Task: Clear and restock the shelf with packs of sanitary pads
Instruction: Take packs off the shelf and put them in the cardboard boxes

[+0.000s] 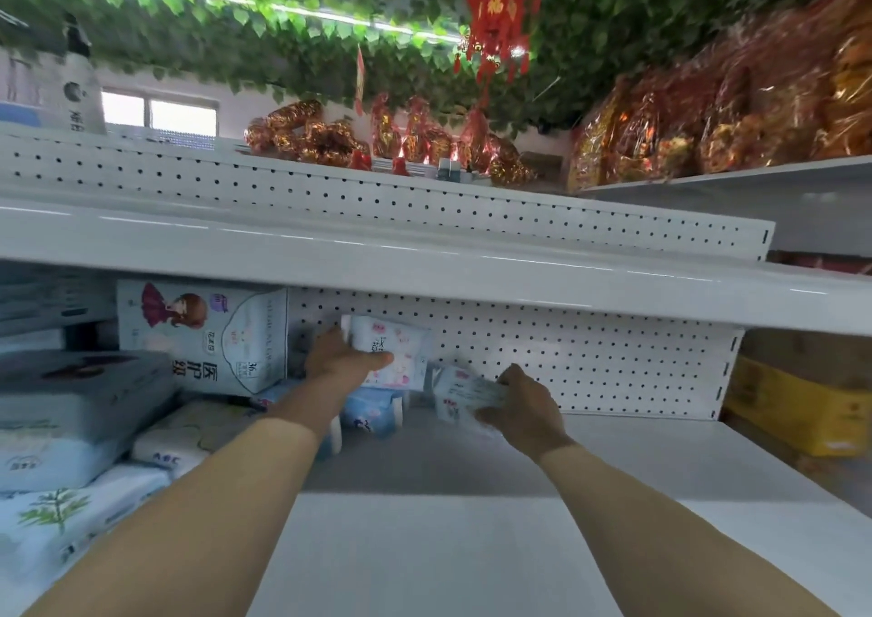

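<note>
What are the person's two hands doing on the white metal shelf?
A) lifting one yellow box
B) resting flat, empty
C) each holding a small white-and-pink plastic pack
C: the left hand grips one small white-and-pink plastic pack, and the right hand holds a second pale pack.

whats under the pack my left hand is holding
A blue pack lies on the shelf below the white flowered pack that the left hand grips; the forearm hides the blue pack's left end.
</note>
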Motion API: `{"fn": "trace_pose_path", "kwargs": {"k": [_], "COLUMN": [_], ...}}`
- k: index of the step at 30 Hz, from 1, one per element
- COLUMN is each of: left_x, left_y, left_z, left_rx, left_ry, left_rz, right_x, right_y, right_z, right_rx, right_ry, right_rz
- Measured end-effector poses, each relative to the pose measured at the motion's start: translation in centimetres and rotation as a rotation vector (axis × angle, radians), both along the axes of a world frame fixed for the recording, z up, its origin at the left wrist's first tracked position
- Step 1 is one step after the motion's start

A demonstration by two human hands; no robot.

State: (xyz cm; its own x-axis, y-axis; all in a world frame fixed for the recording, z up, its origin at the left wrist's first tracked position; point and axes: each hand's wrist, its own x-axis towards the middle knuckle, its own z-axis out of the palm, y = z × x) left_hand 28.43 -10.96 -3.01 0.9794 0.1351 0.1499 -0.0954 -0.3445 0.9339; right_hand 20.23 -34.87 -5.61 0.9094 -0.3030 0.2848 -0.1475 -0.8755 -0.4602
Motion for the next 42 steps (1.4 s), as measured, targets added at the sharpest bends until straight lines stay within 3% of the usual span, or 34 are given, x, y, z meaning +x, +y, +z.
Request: {"fn": "trace_pose_path", "kwargs": {"k": [5, 13, 20, 29, 36, 42], "left_x": [-2.8, -12.0, -23.0, -37.7, -46.9, -50.5], "left_y": [0.8, 0.2, -4.5, -18.4, -24.7, -25.9], "left_z": [-0.3, -0.8, -3.9, -7.6, -13.2, -20.8], "left_rx": [-0.286, -0.505, -0.847, -0.990, -0.977, -0.856], "left_ry": [-0.054, 0.076, 0.167, 0.181, 0.313, 0.467], "left_rz": [-0.044, 0.046, -0.057, -0.075, -0.086, -0.050], "right_x": [-4.3, -12.2, -20.6, -32.9, -40.4, -44.2], "right_y": [-0.2, -1.7, -5.1, -17.2, -24.3, -26.7], "right_z": [0.9, 1.1, 0.5, -2.2, -8.0, -15.6], "right_rx": [0.259, 1.025, 1.319, 1.407, 1.500, 1.529], "right_ry": [-0.007, -0.107, -0.069, -0.004, 0.123, 0.236], "right_rz": [-0.147, -0.131, -0.040, 0.124, 0.130, 0.037]}}
